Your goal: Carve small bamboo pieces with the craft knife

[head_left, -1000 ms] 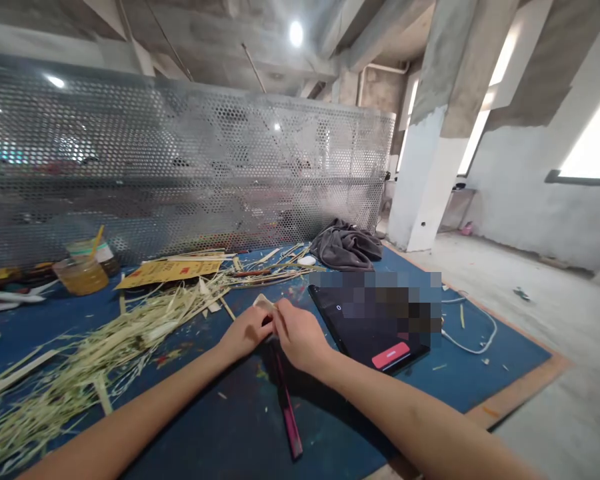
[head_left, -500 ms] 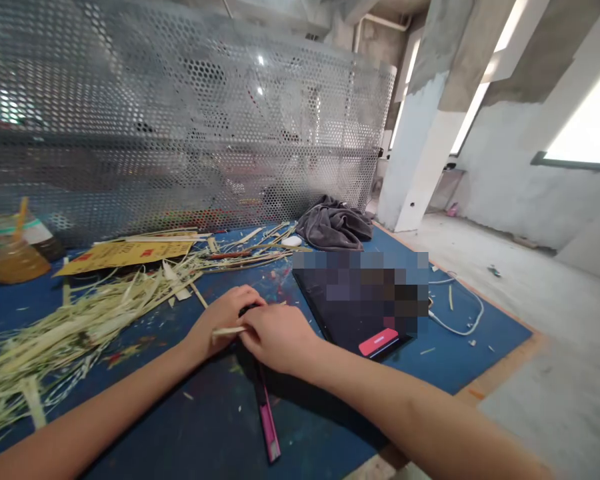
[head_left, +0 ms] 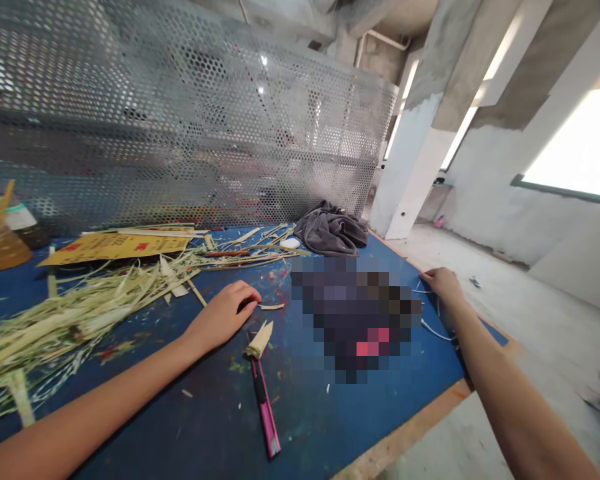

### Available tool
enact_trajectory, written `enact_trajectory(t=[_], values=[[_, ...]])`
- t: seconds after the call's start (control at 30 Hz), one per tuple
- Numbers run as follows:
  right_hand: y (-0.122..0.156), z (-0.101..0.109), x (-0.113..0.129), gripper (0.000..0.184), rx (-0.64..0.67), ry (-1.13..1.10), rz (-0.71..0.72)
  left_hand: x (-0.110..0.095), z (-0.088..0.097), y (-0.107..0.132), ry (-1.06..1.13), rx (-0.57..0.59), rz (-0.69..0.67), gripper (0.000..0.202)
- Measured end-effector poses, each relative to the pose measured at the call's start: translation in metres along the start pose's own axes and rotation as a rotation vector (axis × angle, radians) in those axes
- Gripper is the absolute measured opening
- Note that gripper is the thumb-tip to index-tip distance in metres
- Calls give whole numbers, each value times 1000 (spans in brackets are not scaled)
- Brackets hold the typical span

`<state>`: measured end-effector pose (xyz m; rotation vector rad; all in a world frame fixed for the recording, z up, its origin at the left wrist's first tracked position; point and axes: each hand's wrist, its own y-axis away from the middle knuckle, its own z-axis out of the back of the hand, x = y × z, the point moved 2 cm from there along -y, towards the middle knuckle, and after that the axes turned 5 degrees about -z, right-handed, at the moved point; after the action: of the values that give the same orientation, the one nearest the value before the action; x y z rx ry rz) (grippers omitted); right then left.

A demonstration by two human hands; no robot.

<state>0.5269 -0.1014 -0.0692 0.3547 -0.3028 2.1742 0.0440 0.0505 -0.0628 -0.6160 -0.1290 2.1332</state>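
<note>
Left hand (head_left: pixel 233 308) is resting by a straw-coloured strip (head_left: pixel 272 307), probably light, pinchable midway; its and right hand's (head_left: pixel 444 281) grips indiscernible.

A perforated metal screen (head_left: pixel 190 133) fills the upper left of the frame, while a half-white column (head_left: pixel 423 127) rises from a pale gray floor (head_left: pixel 520 287) near a patchy wall (head_left: pixel 490 170) and bright window (head_left: pixel 575 147) at right.

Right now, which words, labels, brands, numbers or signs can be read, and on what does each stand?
No text can be read with certainty.
Yellow sheet: red and dark marks, too small and blurred.
White patch at the jars: nothing legible.
Dark screen: pixelated, unreadable.
Pink tool: no lettering discernible.
</note>
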Motion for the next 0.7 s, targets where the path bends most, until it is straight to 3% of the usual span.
enact_trajectory(t=[0.13, 0.23, 0.37, 0.5, 0.6, 0.7], values=[[1, -4, -8, 28, -55, -58, 0, -1, -1, 1, -9, 5, -10, 26], [20, 8, 13, 23, -166, -160, 67, -3, -2, 1, -14, 0, -23, 25], [66, 14, 86, 18, -204, -386, 298, -7, 1, 3, -17, -31, -44, 26], [107, 4, 170, 20, -74, -615, 529, -13, 4, 6, -24, -82, -52, 31], [122, -9, 209, 12, 42, -739, 580, -15, 4, 8, -15, -88, -56, 30], [142, -27, 230, 16, 224, -875, 583, -17, 6, 10, 16, -90, -75, 31]])
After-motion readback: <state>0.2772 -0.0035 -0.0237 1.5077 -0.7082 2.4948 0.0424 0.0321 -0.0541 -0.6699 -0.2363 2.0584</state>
